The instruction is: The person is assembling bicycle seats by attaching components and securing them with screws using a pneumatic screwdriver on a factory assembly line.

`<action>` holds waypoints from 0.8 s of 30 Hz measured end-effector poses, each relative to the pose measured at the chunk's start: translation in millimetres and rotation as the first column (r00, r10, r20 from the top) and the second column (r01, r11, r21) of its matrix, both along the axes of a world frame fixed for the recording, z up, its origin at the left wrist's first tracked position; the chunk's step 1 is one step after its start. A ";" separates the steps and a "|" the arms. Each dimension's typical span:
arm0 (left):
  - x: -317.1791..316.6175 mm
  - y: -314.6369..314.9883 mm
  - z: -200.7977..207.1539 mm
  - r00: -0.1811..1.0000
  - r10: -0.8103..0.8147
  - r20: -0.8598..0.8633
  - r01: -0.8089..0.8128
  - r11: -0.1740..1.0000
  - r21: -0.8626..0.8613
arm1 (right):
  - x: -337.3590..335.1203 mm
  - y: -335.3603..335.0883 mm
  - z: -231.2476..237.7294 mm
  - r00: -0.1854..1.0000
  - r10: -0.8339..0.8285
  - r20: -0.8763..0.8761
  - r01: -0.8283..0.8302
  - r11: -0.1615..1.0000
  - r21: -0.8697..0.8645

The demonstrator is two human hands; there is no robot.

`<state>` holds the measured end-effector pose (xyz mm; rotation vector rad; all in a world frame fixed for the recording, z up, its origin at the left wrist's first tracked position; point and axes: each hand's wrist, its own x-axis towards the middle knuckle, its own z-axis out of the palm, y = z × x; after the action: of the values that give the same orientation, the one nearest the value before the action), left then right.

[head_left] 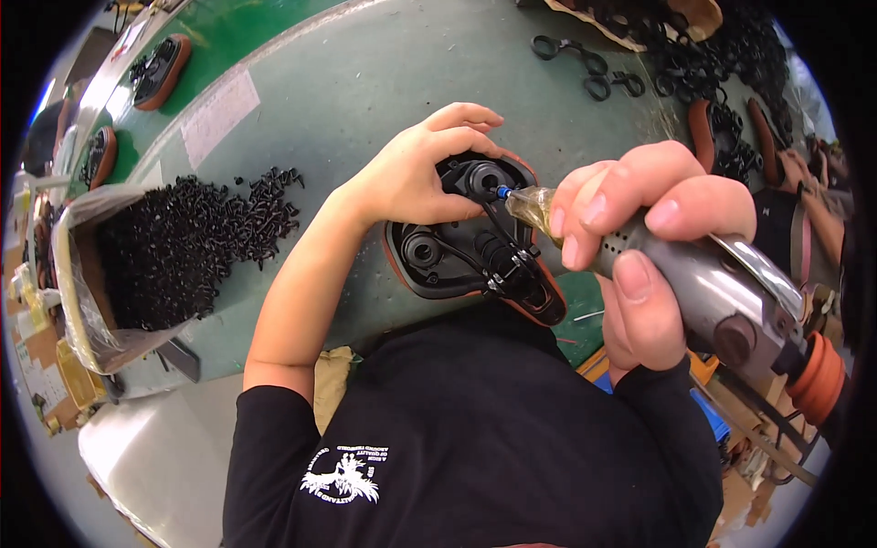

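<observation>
On the green table in front of me lies a black plastic housing (463,245) with an orange-brown rim, its inside facing up. It shows round sockets and a strip-like part at its near right end. My left hand (422,169) grips its far left part, the thumb over the inside and the fingers at the far edge. My right hand (644,205) is wrapped around a silver power screwdriver (699,297), tilted, with tape around its nose. Its blue-collared bit (503,193) points at the round socket beside my left fingers; I cannot tell whether a screw sits there.
At left, small black screws (174,247) spill from a plastic-lined box (78,301). Black ring-shaped parts (598,78) lie at the far right near a larger heap. Similar housings (163,73) sit on a green strip at far left. Another person's arm (822,215) shows at right.
</observation>
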<state>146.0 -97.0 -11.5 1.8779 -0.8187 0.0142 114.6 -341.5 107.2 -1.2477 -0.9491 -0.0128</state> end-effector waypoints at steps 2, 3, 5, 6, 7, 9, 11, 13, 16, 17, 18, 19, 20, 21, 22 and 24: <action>-2.9 -2.5 -9.5 0.995 0.007 -0.100 -0.020 0.992 -0.127 | 1.5 6.7 -2.1 1.000 -0.017 -0.006 0.017 0.999 -0.037; -2.3 -0.3 -10.7 0.998 0.007 -0.060 -0.013 0.993 -0.114 | 2.2 10.6 -3.7 1.000 -0.017 -0.006 0.016 0.998 -0.062; -7.6 -0.4 -13.4 0.997 0.028 -0.066 -0.036 0.993 -0.113 | -1.7 18.2 -2.6 1.000 -0.030 -0.010 0.028 0.990 -0.136; -11.7 -0.7 -15.1 0.996 0.055 -0.069 -0.064 0.990 -0.125 | -4.7 23.0 -4.1 0.998 -0.054 -0.023 0.050 0.986 -0.158; -15.1 0.2 -17.0 0.994 0.076 -0.081 -0.086 0.988 -0.125 | -6.9 27.1 -5.3 0.998 -0.057 -0.024 0.052 0.979 -0.195; -21.8 -1.0 -20.6 0.987 0.099 -0.128 -0.118 0.981 -0.154 | -6.7 34.7 -12.5 0.998 -0.059 -0.004 0.056 0.967 -0.248; -24.3 0.1 -22.6 0.981 0.130 -0.141 -0.152 0.976 -0.157 | -4.3 40.2 -24.0 0.998 -0.057 -0.021 0.051 0.974 -0.221; -22.3 -1.5 -22.2 0.983 0.133 -0.125 -0.150 0.978 -0.146 | -0.3 47.7 -23.8 0.996 -0.082 -0.036 0.075 0.983 -0.167; -23.5 -0.3 -25.2 0.977 0.170 -0.129 -0.187 0.972 -0.140 | 11.7 49.9 -30.9 0.992 -0.002 -0.122 -0.011 0.994 -0.109; -22.8 0.0 -25.9 0.976 0.176 -0.131 -0.194 0.971 -0.141 | 11.9 51.6 -28.4 0.981 -0.015 -0.191 -0.008 0.993 -0.122; -22.4 -0.9 -26.1 0.974 0.172 -0.146 -0.192 0.971 -0.139 | 13.0 52.1 -29.1 0.981 -0.014 -0.192 -0.010 0.992 -0.124; -21.6 -1.7 -25.6 0.973 0.166 -0.160 -0.188 0.972 -0.138 | 15.1 52.1 -30.3 0.983 -0.025 -0.182 0.003 0.992 -0.124; -20.3 -2.7 -24.5 0.974 0.162 -0.155 -0.184 0.973 -0.139 | 17.1 51.3 -30.8 0.985 -0.040 -0.170 0.019 0.992 -0.123; -18.7 -4.1 -23.5 0.976 0.153 -0.158 -0.175 0.975 -0.134 | 17.5 48.5 -31.1 0.987 -0.046 -0.152 0.026 0.992 -0.126; -16.4 -6.5 -21.4 0.978 0.139 -0.156 -0.160 0.979 -0.130 | 15.5 48.5 -29.8 0.988 -0.065 -0.142 0.047 0.991 -0.125; -19.0 -8.2 -22.0 0.984 0.154 -0.086 -0.165 0.976 -0.145 | 9.4 51.4 -24.3 0.978 -0.144 -0.149 0.111 0.972 -0.206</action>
<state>127.0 -105.2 -33.5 1.7842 -0.5976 0.1039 124.0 -290.1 82.9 -1.4681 -0.7397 0.0825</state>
